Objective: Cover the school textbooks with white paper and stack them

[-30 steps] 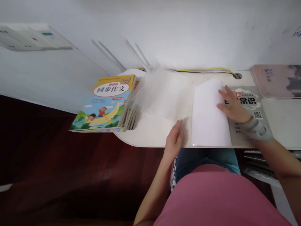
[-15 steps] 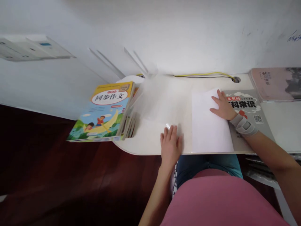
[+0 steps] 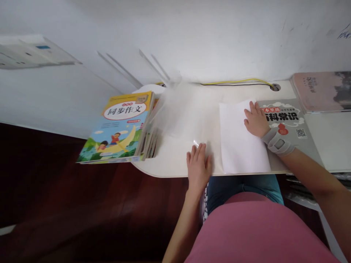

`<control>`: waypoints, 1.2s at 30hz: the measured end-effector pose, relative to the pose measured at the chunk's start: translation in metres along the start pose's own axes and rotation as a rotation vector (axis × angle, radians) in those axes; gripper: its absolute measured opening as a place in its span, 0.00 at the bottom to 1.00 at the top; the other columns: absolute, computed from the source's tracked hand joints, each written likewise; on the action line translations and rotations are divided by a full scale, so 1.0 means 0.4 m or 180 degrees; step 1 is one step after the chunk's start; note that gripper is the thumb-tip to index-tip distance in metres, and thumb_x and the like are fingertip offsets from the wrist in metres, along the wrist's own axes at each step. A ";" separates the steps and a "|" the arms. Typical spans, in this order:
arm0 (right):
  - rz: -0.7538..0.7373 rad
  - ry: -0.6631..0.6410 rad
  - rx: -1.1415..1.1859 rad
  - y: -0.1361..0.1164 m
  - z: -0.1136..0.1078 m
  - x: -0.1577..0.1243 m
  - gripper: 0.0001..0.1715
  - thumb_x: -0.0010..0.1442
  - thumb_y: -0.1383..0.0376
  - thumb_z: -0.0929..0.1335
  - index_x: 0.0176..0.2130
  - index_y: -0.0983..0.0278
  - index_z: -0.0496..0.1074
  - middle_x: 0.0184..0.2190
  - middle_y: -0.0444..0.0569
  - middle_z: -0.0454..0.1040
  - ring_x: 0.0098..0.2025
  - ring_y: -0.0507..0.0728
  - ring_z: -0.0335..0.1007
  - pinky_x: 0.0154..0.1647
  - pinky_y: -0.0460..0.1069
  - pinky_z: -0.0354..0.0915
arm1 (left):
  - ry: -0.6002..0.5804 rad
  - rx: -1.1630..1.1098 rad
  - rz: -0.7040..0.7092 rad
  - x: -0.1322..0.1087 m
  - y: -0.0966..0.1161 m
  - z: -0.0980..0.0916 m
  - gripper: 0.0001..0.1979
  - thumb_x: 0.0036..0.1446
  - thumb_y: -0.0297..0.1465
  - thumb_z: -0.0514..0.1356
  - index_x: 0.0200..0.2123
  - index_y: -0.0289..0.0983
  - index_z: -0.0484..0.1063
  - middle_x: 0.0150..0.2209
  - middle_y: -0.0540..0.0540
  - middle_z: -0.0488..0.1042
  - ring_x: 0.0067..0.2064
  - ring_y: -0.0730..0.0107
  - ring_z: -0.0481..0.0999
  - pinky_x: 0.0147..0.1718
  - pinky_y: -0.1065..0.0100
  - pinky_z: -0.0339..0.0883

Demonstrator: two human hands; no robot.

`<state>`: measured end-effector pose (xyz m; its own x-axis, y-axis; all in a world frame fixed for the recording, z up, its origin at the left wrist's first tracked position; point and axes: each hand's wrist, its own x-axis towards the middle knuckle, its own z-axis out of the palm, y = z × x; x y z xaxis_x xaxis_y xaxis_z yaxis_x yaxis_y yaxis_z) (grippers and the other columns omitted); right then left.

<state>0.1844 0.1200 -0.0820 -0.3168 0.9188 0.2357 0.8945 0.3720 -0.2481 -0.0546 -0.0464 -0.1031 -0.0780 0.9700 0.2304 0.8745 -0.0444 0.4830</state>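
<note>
My left hand [image 3: 197, 164] lies palm down near the desk's front edge, fingers stretched out on a clear plastic sheet [image 3: 181, 113]. My right hand [image 3: 256, 119], with a grey band on its wrist, rests flat with its fingers spread. It presses on the upper right part of a white sheet of paper [image 3: 241, 146]. That paper borders a grey book [image 3: 290, 131] with a printed title and a QR code, and covers its left side. Whether the paper is attached to the book, I cannot tell.
A stack of books [image 3: 117, 128] with a yellow and blue cover overhangs the desk's left end. At the right back lies a pink book [image 3: 318, 91]. A yellow cable [image 3: 236, 81] runs along the wall to a hole in the white desk [image 3: 170, 164]. A socket panel [image 3: 33, 53] is on the left wall.
My right hand and the white paper have slid slightly left, showing more of the grey book's title. My left hand stays in place. The view has shifted a little.
</note>
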 end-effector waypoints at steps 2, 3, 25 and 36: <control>0.0055 0.0051 0.0206 0.006 0.001 0.011 0.26 0.61 0.60 0.60 0.57 0.67 0.65 0.67 0.60 0.50 0.67 0.75 0.41 0.60 0.74 0.48 | 0.0046 0.0006 -0.0003 -0.003 0.005 -0.005 0.23 0.63 0.33 0.50 0.61 0.39 0.59 0.60 0.37 0.65 0.65 0.48 0.55 0.60 0.38 0.48; 0.0047 0.0080 0.0362 0.017 0.000 0.019 0.27 0.62 0.58 0.60 0.58 0.65 0.63 0.67 0.58 0.49 0.68 0.74 0.40 0.61 0.74 0.48 | 0.0098 0.0047 -0.0013 -0.005 0.012 -0.010 0.23 0.63 0.33 0.50 0.61 0.39 0.58 0.60 0.37 0.65 0.66 0.48 0.54 0.60 0.37 0.46; -0.0597 -0.0052 0.1204 0.170 -0.054 -0.027 0.36 0.61 0.46 0.59 0.61 0.61 0.61 0.66 0.54 0.52 0.66 0.63 0.50 0.65 0.63 0.51 | -0.1075 0.0615 0.1543 0.114 0.409 0.087 0.26 0.58 0.35 0.55 0.59 0.33 0.63 0.66 0.33 0.51 0.66 0.32 0.46 0.57 0.32 0.46; -0.0606 -0.0033 0.0883 0.152 -0.045 -0.034 0.32 0.62 0.53 0.60 0.61 0.63 0.61 0.67 0.54 0.51 0.66 0.66 0.49 0.64 0.64 0.53 | -0.1304 0.0497 0.1948 0.072 0.399 0.100 0.26 0.58 0.39 0.56 0.57 0.33 0.65 0.67 0.34 0.50 0.66 0.32 0.44 0.57 0.32 0.46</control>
<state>0.2486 0.1279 -0.0832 -0.4745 0.8300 0.2932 0.6994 0.5577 -0.4470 0.1019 -0.0160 -0.0532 0.6014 0.7957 0.0717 0.7646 -0.5993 0.2373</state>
